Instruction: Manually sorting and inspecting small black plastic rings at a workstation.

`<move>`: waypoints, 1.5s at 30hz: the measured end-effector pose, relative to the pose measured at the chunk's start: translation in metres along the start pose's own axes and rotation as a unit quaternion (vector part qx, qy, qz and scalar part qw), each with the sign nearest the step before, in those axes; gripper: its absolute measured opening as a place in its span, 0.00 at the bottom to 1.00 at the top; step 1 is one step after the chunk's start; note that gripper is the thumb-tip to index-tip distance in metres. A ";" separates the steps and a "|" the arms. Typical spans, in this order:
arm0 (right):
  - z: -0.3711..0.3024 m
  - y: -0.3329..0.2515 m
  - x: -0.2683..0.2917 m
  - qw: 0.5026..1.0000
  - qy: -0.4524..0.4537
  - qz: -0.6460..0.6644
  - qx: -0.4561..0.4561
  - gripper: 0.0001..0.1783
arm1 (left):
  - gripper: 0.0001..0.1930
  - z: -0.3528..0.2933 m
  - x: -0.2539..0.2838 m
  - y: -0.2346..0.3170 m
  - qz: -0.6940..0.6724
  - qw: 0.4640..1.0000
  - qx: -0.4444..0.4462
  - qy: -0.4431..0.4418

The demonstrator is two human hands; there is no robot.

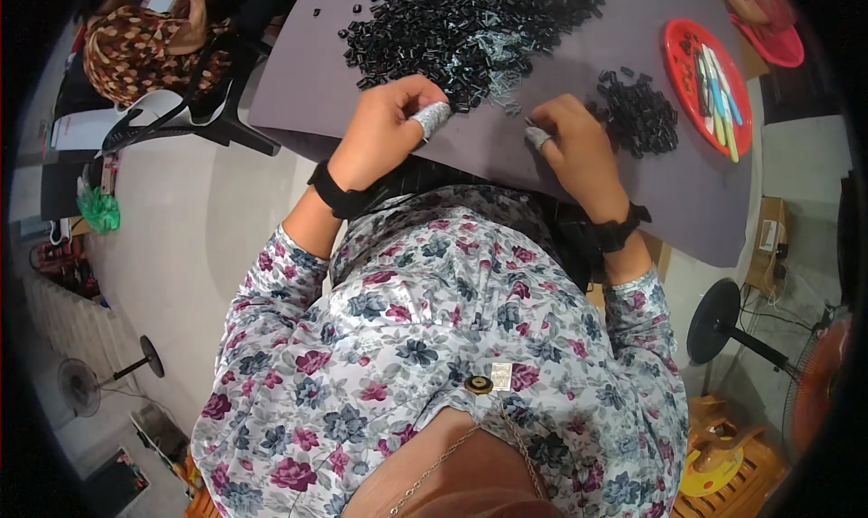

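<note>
one large heap of small, glossy black pieces (398, 30), on a grey-purple counter (294, 89); pale blue-grey translucent pieces (500, 52) among them.
one left hand (384, 125), at the heap's near edge: fingers curled, thumb and forefinger close together; grip on anything, cannot tell.
one right hand (579, 143), between heap and smaller black pile (640, 116): fingers half curled; contents too small to tell.
one red oval plastic tray (680, 89), beside the pile, holding slim-handled tools (719, 93).

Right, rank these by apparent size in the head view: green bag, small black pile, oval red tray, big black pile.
Largest to smallest:
big black pile
oval red tray
small black pile
green bag
</note>
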State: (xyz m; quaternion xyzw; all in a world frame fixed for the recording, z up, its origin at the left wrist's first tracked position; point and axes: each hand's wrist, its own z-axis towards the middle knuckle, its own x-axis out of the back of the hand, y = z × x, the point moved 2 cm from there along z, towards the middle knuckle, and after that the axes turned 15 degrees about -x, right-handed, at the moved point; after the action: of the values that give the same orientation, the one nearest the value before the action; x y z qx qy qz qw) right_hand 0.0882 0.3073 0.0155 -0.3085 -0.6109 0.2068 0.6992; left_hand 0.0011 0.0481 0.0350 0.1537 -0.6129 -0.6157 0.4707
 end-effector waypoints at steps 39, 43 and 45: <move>0.009 -0.033 -0.012 0.969 -0.057 0.241 -0.003 0.18 | 0.10 0.005 -0.022 -0.011 -0.145 0.988 0.027 -0.048; 0.009 -0.031 -0.026 0.943 -0.111 0.313 0.008 0.13 | 0.08 0.008 -0.027 -0.001 -0.244 0.968 0.041 -0.036; 0.011 -0.034 -0.023 0.920 -0.128 0.370 -0.030 0.09 | 0.08 0.013 -0.026 0.002 -0.271 0.961 0.038 -0.030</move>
State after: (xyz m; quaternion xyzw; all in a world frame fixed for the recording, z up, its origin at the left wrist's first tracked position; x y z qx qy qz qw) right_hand 0.0701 0.2691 0.0226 -0.5038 -0.5436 0.4699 0.4794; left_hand 0.0046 0.0764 0.0295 0.3140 -0.5851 -0.7005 0.2614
